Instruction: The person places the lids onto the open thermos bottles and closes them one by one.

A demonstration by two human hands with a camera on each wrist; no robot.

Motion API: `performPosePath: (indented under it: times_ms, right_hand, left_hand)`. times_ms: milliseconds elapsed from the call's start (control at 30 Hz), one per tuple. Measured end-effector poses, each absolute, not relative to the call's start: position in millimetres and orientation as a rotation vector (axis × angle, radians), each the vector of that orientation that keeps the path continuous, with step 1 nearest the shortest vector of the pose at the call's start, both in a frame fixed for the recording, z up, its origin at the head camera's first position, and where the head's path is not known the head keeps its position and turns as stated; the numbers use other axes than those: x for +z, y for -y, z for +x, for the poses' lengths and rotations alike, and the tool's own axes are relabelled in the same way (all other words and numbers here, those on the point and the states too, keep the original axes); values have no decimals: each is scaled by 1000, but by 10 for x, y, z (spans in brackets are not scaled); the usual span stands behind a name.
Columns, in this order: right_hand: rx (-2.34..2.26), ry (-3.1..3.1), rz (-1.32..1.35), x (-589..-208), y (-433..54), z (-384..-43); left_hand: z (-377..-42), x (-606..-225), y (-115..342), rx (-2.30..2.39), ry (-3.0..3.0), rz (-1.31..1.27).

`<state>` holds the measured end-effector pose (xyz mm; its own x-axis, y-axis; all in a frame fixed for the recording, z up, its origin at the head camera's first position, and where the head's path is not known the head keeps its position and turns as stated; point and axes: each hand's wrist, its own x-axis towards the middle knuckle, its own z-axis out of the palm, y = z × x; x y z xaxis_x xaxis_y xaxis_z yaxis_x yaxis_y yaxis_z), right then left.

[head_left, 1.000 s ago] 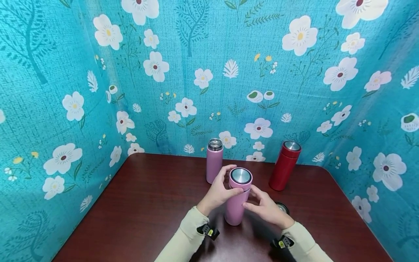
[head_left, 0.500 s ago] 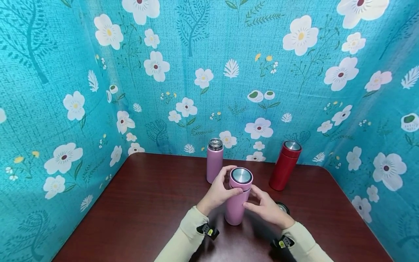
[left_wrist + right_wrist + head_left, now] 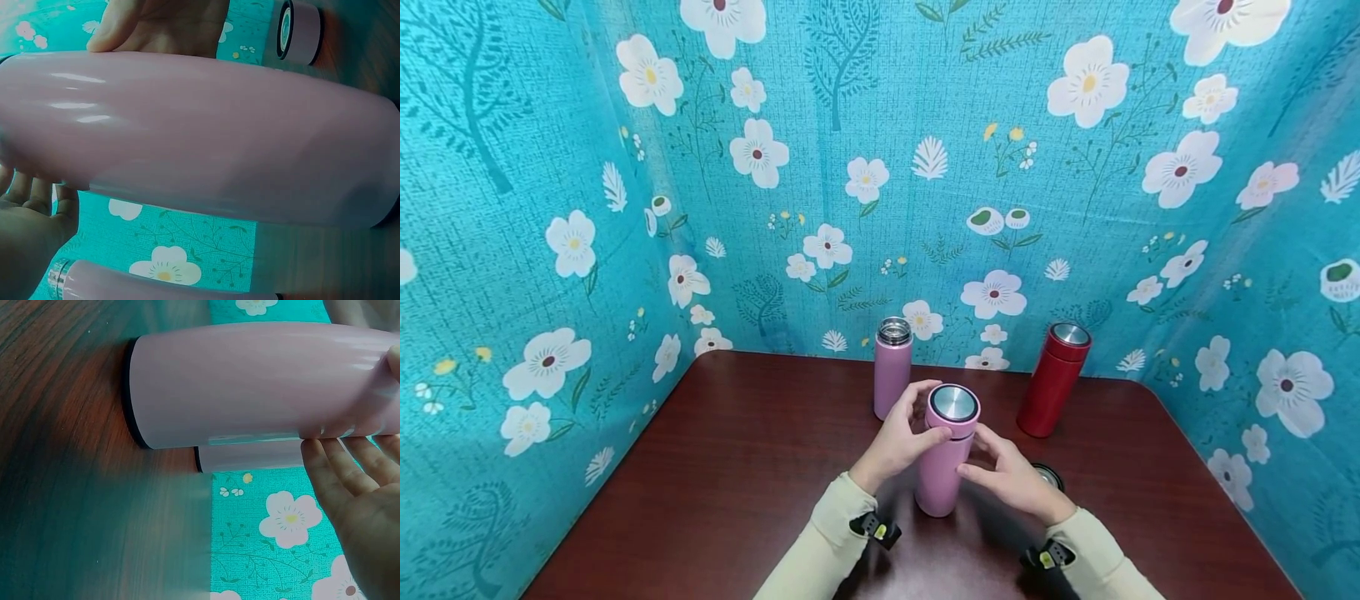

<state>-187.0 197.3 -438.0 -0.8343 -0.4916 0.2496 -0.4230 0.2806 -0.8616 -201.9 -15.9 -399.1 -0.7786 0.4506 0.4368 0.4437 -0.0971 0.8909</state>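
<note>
Left hand [image 3: 898, 442] is gripping the lidded pink bottle [image 3: 937, 479], fingers bent round its top, and right hand [image 3: 1013, 480] is holding lower, in front of the open bottle [image 3: 892, 375], so imo a firm, upright lower hold is helping most.

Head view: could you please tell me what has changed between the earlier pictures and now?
Nothing clearly moved, and nothing was taken hold of or let go; at most, the left thumb shifted very slightly. The left hand and right hand still hold the lidded pink bottle. The open pink bottle, red bottle and loose lid stayed in place.
</note>
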Motion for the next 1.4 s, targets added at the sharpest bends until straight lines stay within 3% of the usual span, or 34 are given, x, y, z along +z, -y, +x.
performPosePath:
  times_ms: [500,1100,1400]
  right_hand:
    - [-1630,-2455,-907,-4361,-1971,-1874]
    - [-1600,-2475,-853,-4360,-1977,-1867]
    - [-1622,-2471,-868,-4628,-2038,-1997]
  left_hand:
    - [-2038,-3999,150,2083,-2114,989]
    - [-2016,-4015,192,2057,-2069,1120]
    - [-2026,-4000,176,2052,-2135,1034]
